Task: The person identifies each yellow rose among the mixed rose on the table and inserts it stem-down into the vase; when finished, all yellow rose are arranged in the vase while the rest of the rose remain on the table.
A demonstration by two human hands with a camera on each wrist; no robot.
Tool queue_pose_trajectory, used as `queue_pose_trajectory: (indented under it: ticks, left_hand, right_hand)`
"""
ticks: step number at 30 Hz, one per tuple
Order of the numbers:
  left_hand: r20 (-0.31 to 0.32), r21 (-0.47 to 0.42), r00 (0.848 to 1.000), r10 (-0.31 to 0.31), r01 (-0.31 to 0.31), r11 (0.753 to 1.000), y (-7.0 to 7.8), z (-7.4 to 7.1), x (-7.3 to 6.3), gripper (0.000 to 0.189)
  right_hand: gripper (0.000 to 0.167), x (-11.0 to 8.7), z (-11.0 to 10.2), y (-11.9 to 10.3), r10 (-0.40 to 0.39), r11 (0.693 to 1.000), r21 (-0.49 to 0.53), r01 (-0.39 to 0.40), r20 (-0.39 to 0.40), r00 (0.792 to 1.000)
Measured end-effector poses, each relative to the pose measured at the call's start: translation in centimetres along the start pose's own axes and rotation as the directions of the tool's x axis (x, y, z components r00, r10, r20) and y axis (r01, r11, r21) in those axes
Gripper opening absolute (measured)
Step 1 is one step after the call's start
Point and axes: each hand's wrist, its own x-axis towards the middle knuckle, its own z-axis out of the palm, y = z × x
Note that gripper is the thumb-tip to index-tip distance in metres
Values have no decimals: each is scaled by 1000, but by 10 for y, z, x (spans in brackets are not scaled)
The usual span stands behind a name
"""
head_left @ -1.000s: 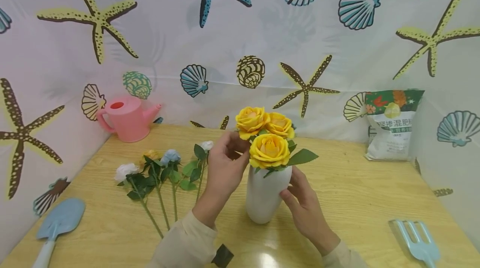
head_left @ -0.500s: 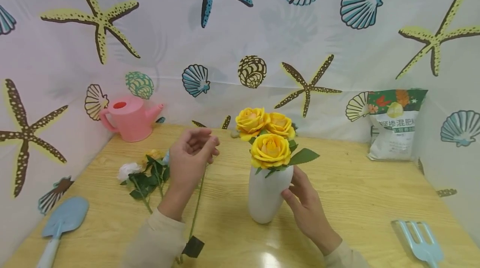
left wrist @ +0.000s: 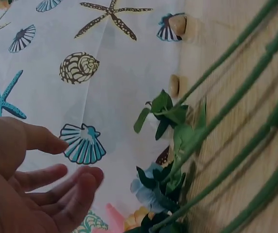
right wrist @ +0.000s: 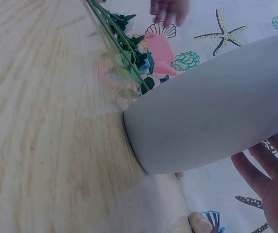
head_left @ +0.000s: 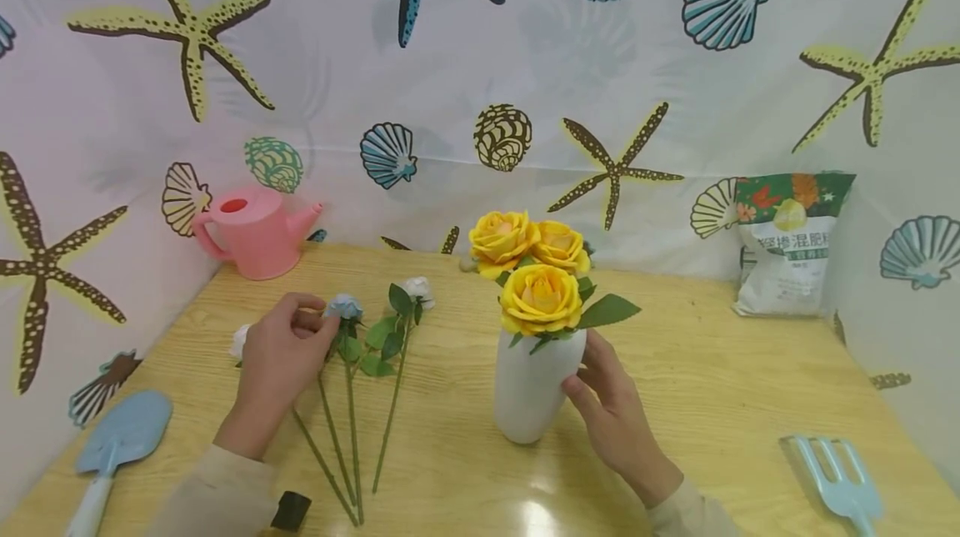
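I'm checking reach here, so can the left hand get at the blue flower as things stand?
Yes, most likely: the left hand, empty in the left wrist view, hovers close to the blue flower, and nothing seems to stand between them.

- Below your left grip and right grip: a yellowish wood-grain surface.
- Beyond both, you face white sheeting printed with starfish and shells.
- Nearer you than your right grip, light glares off the surface.
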Motion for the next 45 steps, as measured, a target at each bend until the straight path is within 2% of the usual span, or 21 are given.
queue_pose_trajectory:
  ticks: [2, 4, 6, 9, 13, 16, 26, 34, 36, 39, 42, 45]
  left_hand:
    - [60, 148, 998, -26, 17, 989, -8, -4, 2, 36]
    - [121, 245, 991, -61, 30, 969, -14, -6, 5, 39]
    - [172, 309, 981, -93, 37, 950, -20, -6, 6, 43]
    - [225, 356, 966, -129, 42, 934, -26, -4, 8, 47]
    - [271, 359, 948, -167, 62, 931, -30, 1, 9, 55]
    - [288, 346, 942, -175, 68, 936, -32, 5, 9, 59]
    - [296, 346, 937, -184, 75, 935, -37, 6, 11, 59]
    - [317, 236, 927, -200, 127, 963, -30, -4, 9, 59]
    - [303, 223, 933, -195, 130, 966, -26, -8, 9, 59]
    - [262, 193, 951, -166, 117, 974, -17, -14, 9, 60]
    - [182, 118, 980, -86, 65, 991, -3, -17, 7, 62]
    - [71, -20, 997, 11, -9, 1000, 16, -16, 3, 65]
  right_hand:
    - [52, 0, -1, 0, 4, 1000, 5, -4, 3, 1000]
    - [53, 0, -1, 0, 12, 1000, 9, -12, 9, 1000]
    - [53, 0, -1, 0, 22, 1000, 10, -23, 12, 1000]
    - [53, 0, -1, 0, 27, 1000, 5, -27, 14, 1000]
    - [53, 0, -1, 0, 21, 1000, -3, -21, 13, 1000]
    - [53, 0, -1, 0, 22, 1000, -8, -22, 10, 1000]
    - [53, 0, 0, -2, 17, 1000, -10, -17, 7, 1000]
    - [54, -1, 0, -1, 33, 999, -2, -33, 3, 999]
    - [54, 0, 0, -1, 33, 999, -1, -33, 3, 999]
    - [54, 0, 0, -1, 28, 1000, 0, -28, 3, 1000]
    - [53, 0, 0, -1, 22, 1000, -2, -22, 0, 1000]
    - [53, 0, 0, -1, 22, 1000, -4, -22, -2, 1000]
